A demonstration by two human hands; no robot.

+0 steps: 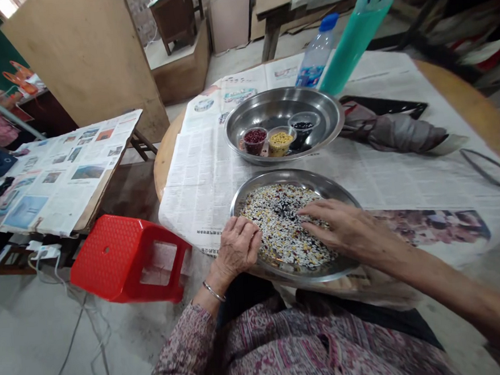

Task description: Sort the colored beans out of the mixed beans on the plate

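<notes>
A shallow steel basin [292, 176] near the table's front edge holds a mix of white, black, yellow and dark red grains and beans [273, 220]. My left hand [239, 244] curls over the basin's left rim, fingers bent inward above the grains. From the right, my right hand [338, 224] reaches across the rim; its fingers are stretched out, thumb apart, with the tips at the grains near a darker patch. Behind stands a second steel basin [237, 120] with three clear plastic cups: red beans [255, 140], yellow beans [280, 142] and black beans [303, 128].
Newspaper [198, 179] covers the round table. A water bottle [315, 51], a tall turquoise container [359, 37] and a folded grey umbrella [395, 129] lie or stand behind and right. A red plastic stool [109, 254] stands left, near another newspaper-covered table [67, 172].
</notes>
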